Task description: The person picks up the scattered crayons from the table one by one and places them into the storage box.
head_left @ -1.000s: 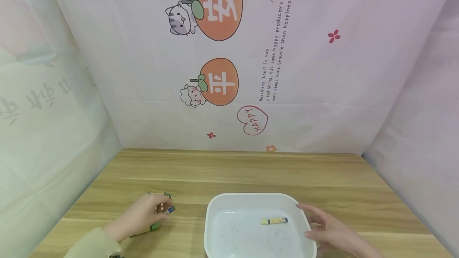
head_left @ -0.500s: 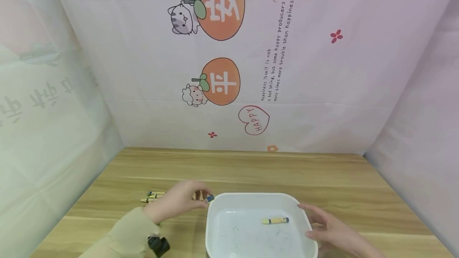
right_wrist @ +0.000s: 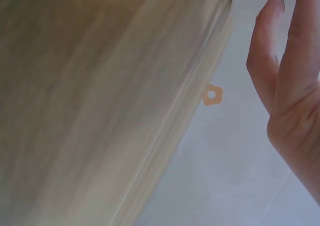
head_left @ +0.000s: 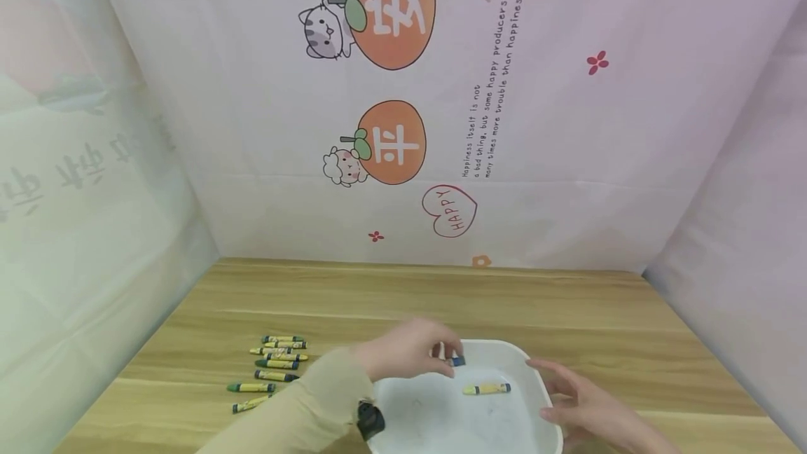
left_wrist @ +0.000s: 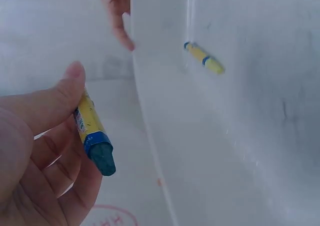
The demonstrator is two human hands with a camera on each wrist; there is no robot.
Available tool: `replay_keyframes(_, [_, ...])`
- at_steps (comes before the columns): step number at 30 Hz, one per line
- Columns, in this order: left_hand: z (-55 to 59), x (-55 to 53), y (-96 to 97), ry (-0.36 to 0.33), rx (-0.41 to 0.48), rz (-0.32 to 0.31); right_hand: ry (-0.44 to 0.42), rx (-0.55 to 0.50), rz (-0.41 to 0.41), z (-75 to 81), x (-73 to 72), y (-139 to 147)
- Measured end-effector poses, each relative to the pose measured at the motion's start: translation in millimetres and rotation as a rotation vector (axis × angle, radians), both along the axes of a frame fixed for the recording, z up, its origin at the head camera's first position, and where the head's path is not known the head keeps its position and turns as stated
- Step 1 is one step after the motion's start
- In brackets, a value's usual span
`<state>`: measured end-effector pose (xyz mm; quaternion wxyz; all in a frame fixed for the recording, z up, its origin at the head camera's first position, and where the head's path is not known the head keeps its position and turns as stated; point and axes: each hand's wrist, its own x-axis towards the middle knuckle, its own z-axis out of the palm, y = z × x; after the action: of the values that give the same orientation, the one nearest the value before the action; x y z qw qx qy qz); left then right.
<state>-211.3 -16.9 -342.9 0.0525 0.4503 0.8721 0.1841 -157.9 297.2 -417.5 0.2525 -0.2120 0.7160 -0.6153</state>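
My left hand (head_left: 410, 349) is over the back of a white plastic tray (head_left: 542, 377) and pinches an oil pastel (left_wrist: 91, 123) between thumb and fingers. That pastel has a yellow wrapper, a blue band and a dark teal tip, which points out of the hand. Inside the tray, a yellow-green oil pastel (head_left: 487, 389) lies on the bottom, right of the middle. At the tray's right side, my right hand (head_left: 583, 401) touches the outer edge with its fingers fairly straight. The left forearm hides the tray's front left part.
Several oil pastels (head_left: 277, 363) with yellow wrappers lie in a loose column on the wooden table (head_left: 567, 307), left of the tray. A printed white cloth (head_left: 536, 216) hangs behind the table, with more cloth at both sides.
My left hand has carried the teal pastel from the pile on the left, rightward past the tray's left rim to over the tray. The right hand stays at the tray's side.
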Motion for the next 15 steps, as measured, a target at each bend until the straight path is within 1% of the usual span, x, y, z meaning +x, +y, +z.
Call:
replay_keyframes(3, [-10.1, -2.5, 20.5, -0.053, -0.069, -0.032, -0.014, -0.005, 0.001, -0.2, -0.5, 0])
replay_keyframes(5, [-18.3, -4.1, 31.8, -0.066, -0.107, -0.051, -0.025, -0.015, 0.007, -0.4, -0.9, 0])
replay_keyframes(7, [-25.0, -5.6, 41.3, -0.077, -0.127, -0.067, -0.035, -0.036, 0.024, -0.7, -1.4, 0])
replay_keyframes(12, [-39.8, -7.9, 61.1, -0.033, -0.153, -0.092, -0.027, -0.05, 0.031, -1.0, -1.8, 1])
replay_keyframes(15, [-51.9, -8.5, 71.7, 0.032, -0.168, -0.105, -0.034, -0.061, 0.034, -1.7, -2.0, 2])
